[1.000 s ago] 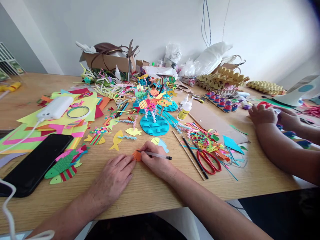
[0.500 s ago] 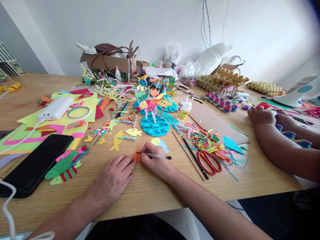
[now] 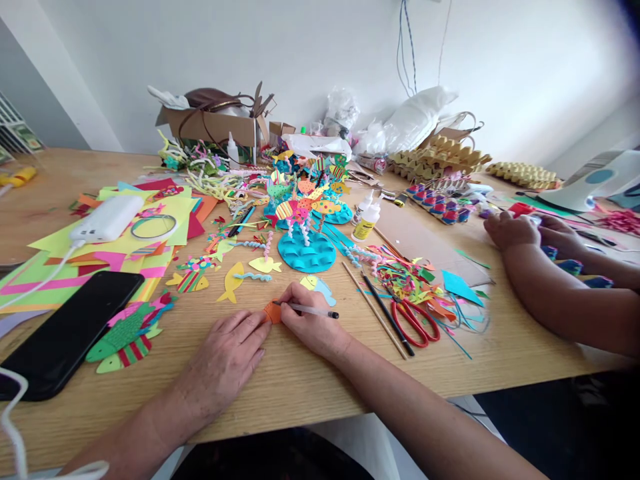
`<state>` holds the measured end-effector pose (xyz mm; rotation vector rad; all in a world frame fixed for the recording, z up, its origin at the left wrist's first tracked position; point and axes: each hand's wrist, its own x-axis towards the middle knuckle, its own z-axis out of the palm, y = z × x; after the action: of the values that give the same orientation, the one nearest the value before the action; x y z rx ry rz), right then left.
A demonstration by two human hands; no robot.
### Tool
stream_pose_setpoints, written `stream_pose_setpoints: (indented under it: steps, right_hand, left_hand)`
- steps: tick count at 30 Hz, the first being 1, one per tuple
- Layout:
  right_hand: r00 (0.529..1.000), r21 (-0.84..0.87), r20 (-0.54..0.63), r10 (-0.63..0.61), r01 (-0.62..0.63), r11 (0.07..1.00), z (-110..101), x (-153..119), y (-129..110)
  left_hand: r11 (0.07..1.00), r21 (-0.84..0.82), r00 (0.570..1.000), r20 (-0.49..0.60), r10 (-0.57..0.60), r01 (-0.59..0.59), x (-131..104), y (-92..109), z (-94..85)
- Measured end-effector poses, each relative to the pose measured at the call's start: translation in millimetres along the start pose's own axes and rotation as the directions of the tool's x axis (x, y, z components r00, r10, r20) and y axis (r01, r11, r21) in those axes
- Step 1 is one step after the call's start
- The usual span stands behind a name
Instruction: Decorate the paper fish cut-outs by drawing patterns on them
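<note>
My right hand [image 3: 310,319] pinches a pen [image 3: 317,311] with a clear barrel and dark end. Its tip rests on a small orange paper piece [image 3: 273,313] lying on the table. My left hand [image 3: 235,350] lies flat, fingers stretched out, with the fingertips on the left edge of that piece. Just beyond the hands are a yellow-and-blue paper fish [image 3: 320,289], a plain yellow paper fish [image 3: 231,283] and a pale yellow one [image 3: 265,265]. Behind them a blue wavy base [image 3: 307,253] carries several patterned paper fish on curled stems.
Red scissors [image 3: 417,323], a black pencil [image 3: 387,313] and a thin stick lie to the right, near paper scraps [image 3: 413,280]. A black phone [image 3: 70,333] and coloured sheets lie left. Glue bottles [image 3: 367,222] stand behind. Another person's hands [image 3: 517,230] work at far right.
The view has shifted slightly, so things sit a little further left. Both hands keep about the same pose, and the pen stays on the orange paper.
</note>
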<state>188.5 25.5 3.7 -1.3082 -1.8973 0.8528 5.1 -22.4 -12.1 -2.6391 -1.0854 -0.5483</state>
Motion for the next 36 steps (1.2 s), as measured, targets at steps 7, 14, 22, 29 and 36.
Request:
stream_pose_setpoints:
  steps: [7,14,22,29,36]
  right_hand:
    - [1.000,-0.012,0.019,0.015,-0.015,1.000,-1.6,1.4,-3.2]
    - [1.000,0.007,-0.022,0.021,-0.021,1.000,-2.6,0.9,-1.8]
    - [1.000,0.034,-0.010,0.009,-0.008,0.999,0.6,0.5,2.1]
    - [1.000,-0.009,-0.003,0.026,-0.026,1.000,-2.6,1.0,-2.2]
    - [1.000,-0.010,-0.012,0.029,-0.029,1.000,-3.1,1.8,-1.5]
  left_hand:
    - [1.000,0.002,1.000,0.029,-0.001,0.001,-1.8,-1.4,0.8]
    - [1.000,0.011,1.000,0.003,0.002,-0.002,-2.5,-1.5,1.4]
    - [0.999,0.027,0.999,-0.012,0.044,-0.044,-0.3,-2.0,0.8]
    - [0.997,0.051,0.999,-0.011,0.053,-0.053,0.6,-0.8,-0.2]
    - [0.998,0.043,0.999,-0.020,0.048,-0.047,0.2,-1.4,0.4]
